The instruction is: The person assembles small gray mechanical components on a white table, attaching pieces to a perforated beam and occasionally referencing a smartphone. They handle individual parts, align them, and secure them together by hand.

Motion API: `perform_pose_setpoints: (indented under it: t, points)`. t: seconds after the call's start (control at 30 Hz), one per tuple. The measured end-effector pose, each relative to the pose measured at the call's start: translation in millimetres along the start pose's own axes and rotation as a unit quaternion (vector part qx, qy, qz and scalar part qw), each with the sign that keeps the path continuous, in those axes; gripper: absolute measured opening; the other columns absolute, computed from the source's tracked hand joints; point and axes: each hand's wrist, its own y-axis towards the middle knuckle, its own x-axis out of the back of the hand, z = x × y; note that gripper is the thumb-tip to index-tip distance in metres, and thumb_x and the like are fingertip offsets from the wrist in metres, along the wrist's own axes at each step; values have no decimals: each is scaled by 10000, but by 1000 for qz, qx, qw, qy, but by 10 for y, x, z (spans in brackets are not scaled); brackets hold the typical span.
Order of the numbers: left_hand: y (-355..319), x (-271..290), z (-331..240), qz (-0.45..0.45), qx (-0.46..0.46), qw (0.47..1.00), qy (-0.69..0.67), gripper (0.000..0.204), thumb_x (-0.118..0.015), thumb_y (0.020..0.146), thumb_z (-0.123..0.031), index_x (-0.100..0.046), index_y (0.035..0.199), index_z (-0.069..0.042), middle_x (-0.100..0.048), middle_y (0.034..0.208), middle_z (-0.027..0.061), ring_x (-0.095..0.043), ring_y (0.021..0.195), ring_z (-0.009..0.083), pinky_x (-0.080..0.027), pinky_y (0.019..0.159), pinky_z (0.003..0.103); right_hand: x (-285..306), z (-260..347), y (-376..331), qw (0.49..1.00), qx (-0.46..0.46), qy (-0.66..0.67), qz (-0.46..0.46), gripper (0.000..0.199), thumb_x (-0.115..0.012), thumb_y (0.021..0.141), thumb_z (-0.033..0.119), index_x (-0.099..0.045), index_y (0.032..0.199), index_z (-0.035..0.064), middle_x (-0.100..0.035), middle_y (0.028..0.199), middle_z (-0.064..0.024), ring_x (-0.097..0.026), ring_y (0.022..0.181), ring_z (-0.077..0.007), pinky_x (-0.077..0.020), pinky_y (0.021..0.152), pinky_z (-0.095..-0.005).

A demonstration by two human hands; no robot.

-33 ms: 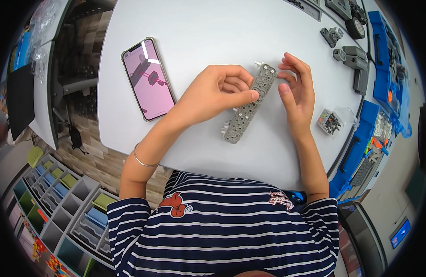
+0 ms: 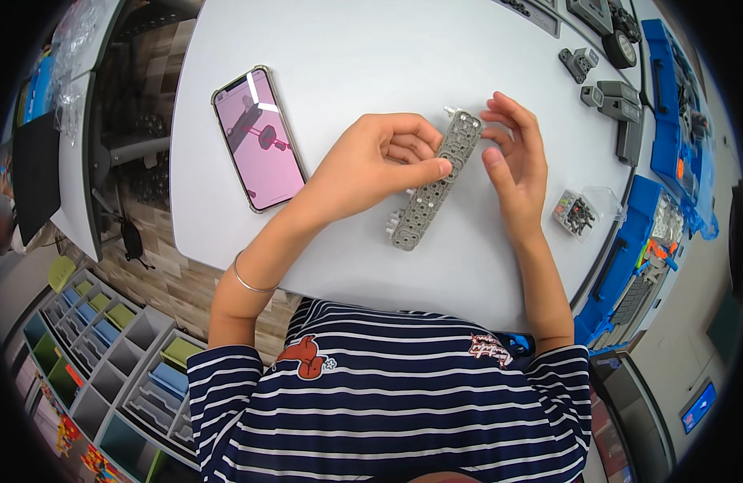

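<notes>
A long grey building-brick beam [image 2: 436, 181], full of round holes, slants over the white table. White pegs stick out of its left side and its top end. Gripping the beam by its upper half is my left hand [image 2: 379, 165], thumb on top and the other fingers curled behind. My right hand [image 2: 516, 165] stays just right of the beam's top end, fingers loosely bent and apart, nothing seen between them. Left of my left hand lies a phone [image 2: 262, 141], its pink screen showing a picture of beam parts.
A clear small box [image 2: 581, 213] of dark pegs sits to the right on the white table [image 2: 347, 64]. Grey blocks [image 2: 617, 101], a small dark part [image 2: 579, 64] and a wheel [image 2: 621, 48] lie at far right. Blue cases [image 2: 629, 249] flank that edge; compartment trays [image 2: 122, 354] stand lower left.
My right hand has shifted very slightly left, toward the beam. The left hand and the beam look the same.
</notes>
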Motion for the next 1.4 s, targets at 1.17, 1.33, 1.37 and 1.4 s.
perform_pose_setpoints:
  t: [1.17, 1.33, 1.37, 1.4]
  points:
    - [67, -2, 98, 14, -65, 998, 4, 187, -770, 881, -105, -693, 972, 39, -733, 859, 68, -699, 790, 95, -551, 749, 243, -92, 64, -11, 996, -67, 20, 56, 741, -753, 904, 204, -428, 1513, -67, -522, 1459, -163, -537, 1285, -216, -427, 1100, -371]
    - [74, -15, 110, 8, -66, 998, 19, 180, -764, 885, -111, -692, 975, 28, -725, 843, 56, -692, 770, 94, -547, 741, 245, -83, 70, -21, 997, -58, 8, 51, 703, -739, 909, 140, -429, 1505, -68, -508, 1463, -154, -532, 1285, -214, -426, 1102, -373]
    - [72, -16, 114, 8, -66, 997, 24, 181, -764, 887, -112, -692, 979, 25, -723, 838, 53, -690, 768, 93, -546, 740, 245, -88, 72, -26, 995, -68, 33, 58, 699, -736, 909, 129, -427, 1505, -68, -505, 1465, -153, -530, 1286, -213, -426, 1103, -373]
    - [71, -18, 116, 8, -58, 998, 18, 185, -768, 890, -117, -693, 987, 22, -721, 837, 48, -687, 771, 90, -544, 740, 243, -94, 73, -32, 995, -72, 47, 59, 696, -734, 909, 117, -425, 1504, -67, -501, 1467, -151, -529, 1288, -212, -425, 1104, -372]
